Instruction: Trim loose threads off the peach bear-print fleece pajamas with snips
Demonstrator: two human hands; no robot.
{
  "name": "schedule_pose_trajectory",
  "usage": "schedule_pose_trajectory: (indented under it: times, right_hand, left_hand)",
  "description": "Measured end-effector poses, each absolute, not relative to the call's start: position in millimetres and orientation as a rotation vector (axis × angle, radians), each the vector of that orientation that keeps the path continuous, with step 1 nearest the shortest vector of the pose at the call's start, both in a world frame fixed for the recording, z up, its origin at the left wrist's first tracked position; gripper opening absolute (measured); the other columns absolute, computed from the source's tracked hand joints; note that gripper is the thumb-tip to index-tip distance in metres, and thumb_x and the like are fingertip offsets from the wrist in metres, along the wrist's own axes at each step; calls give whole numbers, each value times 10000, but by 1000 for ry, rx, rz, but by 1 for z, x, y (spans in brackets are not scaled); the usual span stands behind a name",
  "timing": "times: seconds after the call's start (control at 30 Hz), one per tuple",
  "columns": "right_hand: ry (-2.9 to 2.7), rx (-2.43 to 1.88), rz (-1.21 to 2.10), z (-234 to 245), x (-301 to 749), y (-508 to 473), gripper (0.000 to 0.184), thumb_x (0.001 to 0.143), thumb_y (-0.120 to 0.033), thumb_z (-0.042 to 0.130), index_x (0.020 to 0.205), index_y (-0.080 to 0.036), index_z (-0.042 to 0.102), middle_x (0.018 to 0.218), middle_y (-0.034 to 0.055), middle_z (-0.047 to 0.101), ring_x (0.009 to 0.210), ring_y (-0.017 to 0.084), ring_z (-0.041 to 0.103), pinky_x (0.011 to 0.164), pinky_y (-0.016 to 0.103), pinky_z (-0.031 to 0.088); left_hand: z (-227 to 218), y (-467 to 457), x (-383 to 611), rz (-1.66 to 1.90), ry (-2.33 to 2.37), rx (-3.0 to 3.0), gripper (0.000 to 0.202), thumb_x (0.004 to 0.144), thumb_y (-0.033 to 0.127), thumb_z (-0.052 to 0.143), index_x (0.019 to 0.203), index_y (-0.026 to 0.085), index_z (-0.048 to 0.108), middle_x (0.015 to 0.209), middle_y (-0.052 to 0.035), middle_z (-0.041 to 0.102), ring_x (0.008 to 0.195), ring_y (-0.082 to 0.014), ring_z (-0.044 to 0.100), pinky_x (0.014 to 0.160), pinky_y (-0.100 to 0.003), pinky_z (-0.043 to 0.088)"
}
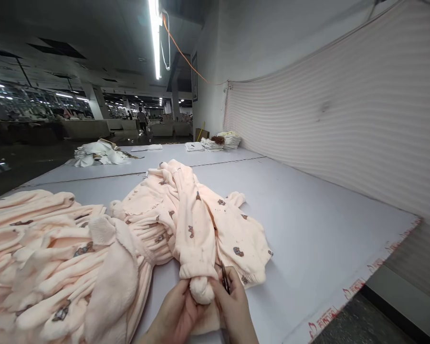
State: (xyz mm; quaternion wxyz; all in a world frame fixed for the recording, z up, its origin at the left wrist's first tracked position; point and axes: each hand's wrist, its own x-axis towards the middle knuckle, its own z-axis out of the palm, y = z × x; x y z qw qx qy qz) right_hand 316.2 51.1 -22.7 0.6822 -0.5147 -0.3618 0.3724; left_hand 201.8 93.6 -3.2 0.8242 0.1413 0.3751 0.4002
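Observation:
A peach fleece garment (196, 220) with small printed bears lies across the table in front of me. Its gathered cuff points toward me, with a white fluffy pom-pom-like lump (201, 290) at the opening. My left hand (181, 308) pinches the cuff from the left, fingers curled beneath it. My right hand (232, 298) grips the cuff's right side with the thumb. Dark thread snips (225, 278) are also in my right hand, blades pointing up and away. Part of the snips is hidden by the fingers.
A heap of the same peach fleece (57, 267) covers the left of the table (308, 229). White cloth scraps (98, 154) and folded stacks (231, 140) sit at the far edge. A striped fabric sheet (329, 124) hangs on the right. A person (142, 119) stands far off.

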Motion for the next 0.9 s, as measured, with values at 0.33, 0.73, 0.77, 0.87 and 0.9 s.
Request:
schedule_pose_trajectory:
  times: [0.33,0.73,0.77,0.87,0.9]
  right_hand:
    - [-1341,-1329,576,-19,336,14,264,816,-268,576,1069,-268,655,943,23,655,865,171,639,747,216,487]
    - [-1571,-1468,396,-14,346,10,207,848,-268,558,1017,-256,677,897,24,694,787,185,663,687,243,494]
    - [-1549,-1456,439,-13,348,11,197,861,-276,548,995,-249,690,894,29,700,801,184,664,699,241,498]
    - [-1438,-1406,616,-16,353,13,190,875,-311,552,918,-237,722,868,34,716,824,173,669,730,226,510]
    - [-1422,-1383,649,-17,354,13,184,865,-320,569,925,-239,722,875,34,717,831,173,670,737,224,512]
  left_hand:
    - [13,87,200,839,695,380,451,876,98,483,1321,150,432,1095,-127,685,1004,-257,661,872,-402,531]
    - [25,83,195,808,880,665,407,831,129,565,1229,168,488,1035,-102,705,940,-226,681,744,-309,573]
    - [24,83,195,799,896,677,392,829,130,561,1215,164,495,1014,-101,710,925,-223,685,733,-305,575]
    - [23,86,196,771,926,689,349,828,137,550,1176,146,514,950,-103,721,880,-224,697,706,-310,581]
    - [23,86,196,761,931,690,335,829,140,546,1163,137,520,935,-105,723,868,-224,700,701,-312,583]
